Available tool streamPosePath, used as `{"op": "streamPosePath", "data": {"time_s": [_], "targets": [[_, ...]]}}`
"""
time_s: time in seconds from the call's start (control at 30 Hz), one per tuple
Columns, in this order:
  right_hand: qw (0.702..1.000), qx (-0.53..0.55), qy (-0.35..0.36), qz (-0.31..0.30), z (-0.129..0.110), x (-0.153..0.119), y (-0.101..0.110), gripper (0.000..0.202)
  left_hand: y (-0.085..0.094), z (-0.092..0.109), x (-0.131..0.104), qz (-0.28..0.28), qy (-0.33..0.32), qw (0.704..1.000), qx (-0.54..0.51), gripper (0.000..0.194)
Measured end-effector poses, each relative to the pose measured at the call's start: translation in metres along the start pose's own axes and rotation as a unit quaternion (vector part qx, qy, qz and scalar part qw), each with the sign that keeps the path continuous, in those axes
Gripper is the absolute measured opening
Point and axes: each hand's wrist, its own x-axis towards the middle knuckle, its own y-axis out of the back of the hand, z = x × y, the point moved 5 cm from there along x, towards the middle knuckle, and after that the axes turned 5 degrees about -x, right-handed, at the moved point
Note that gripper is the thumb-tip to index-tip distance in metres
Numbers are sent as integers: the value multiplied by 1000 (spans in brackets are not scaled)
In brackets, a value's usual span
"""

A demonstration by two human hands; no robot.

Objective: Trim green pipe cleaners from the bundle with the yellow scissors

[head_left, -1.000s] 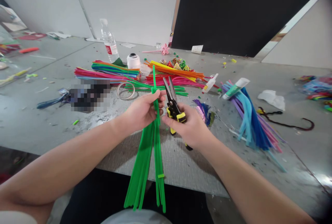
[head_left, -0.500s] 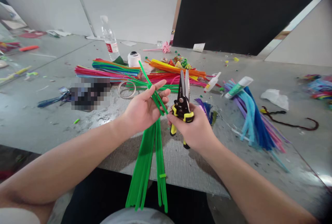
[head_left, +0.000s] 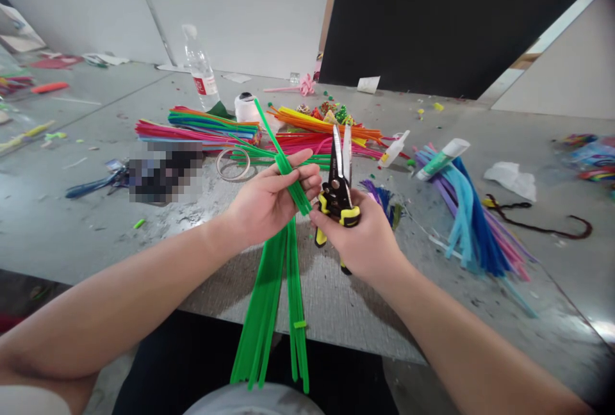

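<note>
Pliers (head_left: 340,189) in right fingers (head_left: 329,226) stand near green stems (head_left: 300,197) in left fingers (head_left: 309,170).

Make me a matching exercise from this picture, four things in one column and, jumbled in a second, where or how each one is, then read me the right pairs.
Things:
1. Black-and-yellow cutters
2. Short green stems
3. Clear bottle
4. White-and-green tube

Places and states:
A. Standing, with a red-and-white label
B. Held in the left hand
C. Lying on blue and purple stems
D. Held in the right hand, blades parted

Right pairs: 1-D, 2-B, 3-A, 4-C.
</note>
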Motion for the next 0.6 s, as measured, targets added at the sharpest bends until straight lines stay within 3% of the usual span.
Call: {"op": "streamPosePath", "data": {"time_s": [0.2, 0.4, 0.6], "targets": [[992, -79, 92, 26, -9, -3, 5, 27, 3, 5, 1, -28, -7, 999, 15, 45], [985, -108, 126, 41, -10, -5, 6, 32, 1, 6, -1, -48, 0, 999, 7, 44], [979, -134, 141, 52, -11, -5, 9, 31, -3, 5, -3, -26, 5, 1000, 1, 43]]}}
